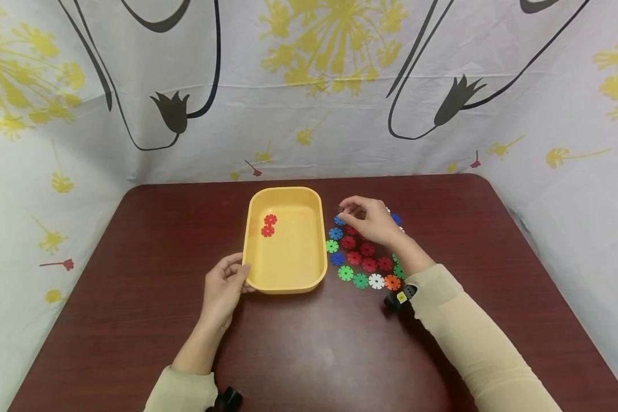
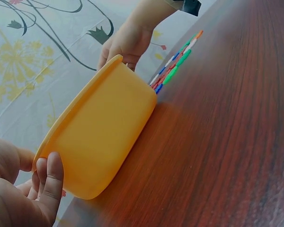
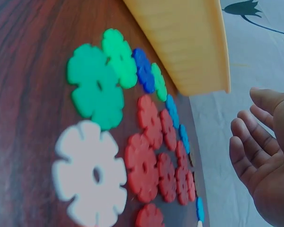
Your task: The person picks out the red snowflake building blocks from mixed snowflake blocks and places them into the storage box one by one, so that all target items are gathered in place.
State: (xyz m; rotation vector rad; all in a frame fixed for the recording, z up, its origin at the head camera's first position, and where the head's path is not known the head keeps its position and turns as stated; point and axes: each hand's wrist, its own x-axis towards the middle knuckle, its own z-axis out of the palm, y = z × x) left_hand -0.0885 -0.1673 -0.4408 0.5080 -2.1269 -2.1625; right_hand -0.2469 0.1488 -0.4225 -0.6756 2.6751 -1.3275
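Observation:
My left hand (image 1: pixel 224 289) grips the near left corner of a shallow yellow plastic tray (image 1: pixel 293 252), its fingers at the rim in the left wrist view. Two red notched discs (image 1: pixel 268 230) lie inside the tray, towards its left side. Over the far part of a group of coloured discs hovers my right hand (image 1: pixel 373 223), fingers loosely bent. In the right wrist view that hand (image 3: pixel 270 146) shows nothing between thumb and fingers. Red discs (image 3: pixel 141 168) lie in the middle of the group, bordered by green, blue, white and orange ones. My right hand and forearm hide some of them.
A dark reddish-brown table (image 1: pixel 309 355) carries everything. Behind it and at both sides hangs a white cloth (image 1: pixel 288 131) with yellow flowers and dark stems. The tray's right wall stands close beside the green disc (image 1: pixel 332 246) at the group's left edge.

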